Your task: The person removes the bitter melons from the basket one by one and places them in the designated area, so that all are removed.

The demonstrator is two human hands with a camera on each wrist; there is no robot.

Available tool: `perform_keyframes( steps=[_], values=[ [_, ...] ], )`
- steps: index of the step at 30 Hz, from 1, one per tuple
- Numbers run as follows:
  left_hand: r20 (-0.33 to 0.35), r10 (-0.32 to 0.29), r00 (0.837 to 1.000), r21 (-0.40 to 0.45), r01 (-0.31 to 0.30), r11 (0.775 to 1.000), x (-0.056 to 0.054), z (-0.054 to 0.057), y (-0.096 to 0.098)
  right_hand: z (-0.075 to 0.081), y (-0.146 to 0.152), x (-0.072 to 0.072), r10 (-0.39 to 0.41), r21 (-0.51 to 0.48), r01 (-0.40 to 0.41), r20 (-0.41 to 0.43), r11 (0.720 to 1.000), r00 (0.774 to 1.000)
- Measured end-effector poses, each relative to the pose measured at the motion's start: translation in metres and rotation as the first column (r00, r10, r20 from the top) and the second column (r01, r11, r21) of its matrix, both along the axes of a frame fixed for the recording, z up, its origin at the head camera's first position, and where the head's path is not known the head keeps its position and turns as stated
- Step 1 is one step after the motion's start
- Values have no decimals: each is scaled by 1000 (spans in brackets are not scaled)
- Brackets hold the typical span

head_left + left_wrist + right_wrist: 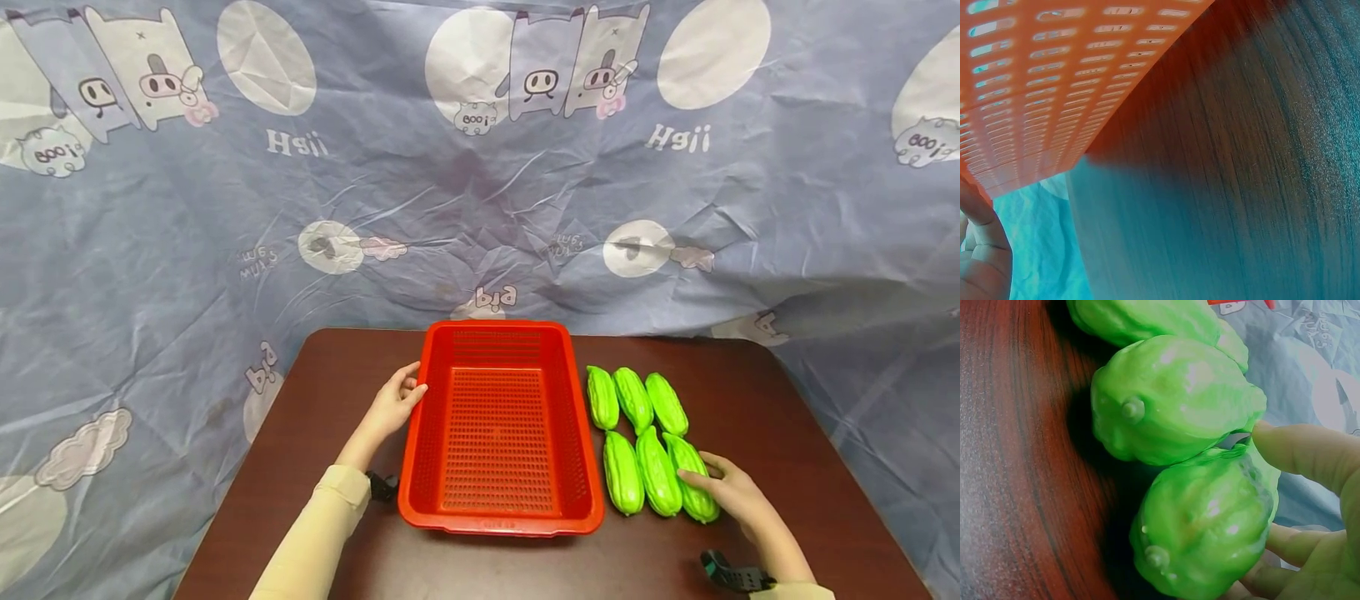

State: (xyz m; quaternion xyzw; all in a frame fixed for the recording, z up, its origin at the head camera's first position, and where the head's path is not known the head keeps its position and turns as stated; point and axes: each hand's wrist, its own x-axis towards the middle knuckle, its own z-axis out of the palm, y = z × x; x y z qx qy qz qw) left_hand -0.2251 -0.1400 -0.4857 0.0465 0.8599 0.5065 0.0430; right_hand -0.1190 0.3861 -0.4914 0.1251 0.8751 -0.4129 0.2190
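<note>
A red plastic basket (498, 522) with slotted walls lies in the middle of the table. My left hand (393, 404) holds its left rim, thumb at the edge; in the left wrist view that hand (985, 250) shows only partly, beside the slotted basket wall (1041, 94). To the right of the basket lie green bitter melons in two rows of three. My right hand (731, 492) grips the nearest right bitter melon (693, 483), thumb on one side and fingers on the other. In the right wrist view this bitter melon (1204, 525) touches its neighbour (1172, 400).
The dark brown table (337, 367) has rounded far corners. A grey-blue printed cloth (465, 200) hangs behind and beside it. The middle bitter melon (658, 473) and the left one (623, 473) of the near row lie close to the basket's right side.
</note>
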Motion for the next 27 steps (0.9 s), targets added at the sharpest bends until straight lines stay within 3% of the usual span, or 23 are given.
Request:
perform_keyframes(
  steps=[13, 27],
  values=[
    [-31, -8, 999, -28, 7, 1000, -2, 6, -11, -2, -12, 1, -29, -36, 28, -40, 999, 999],
    [-54, -18, 998, -28, 16, 999, -2, 2, -11, 7, -8, 3, -44, -41, 41, -59, 998, 997]
  ],
)
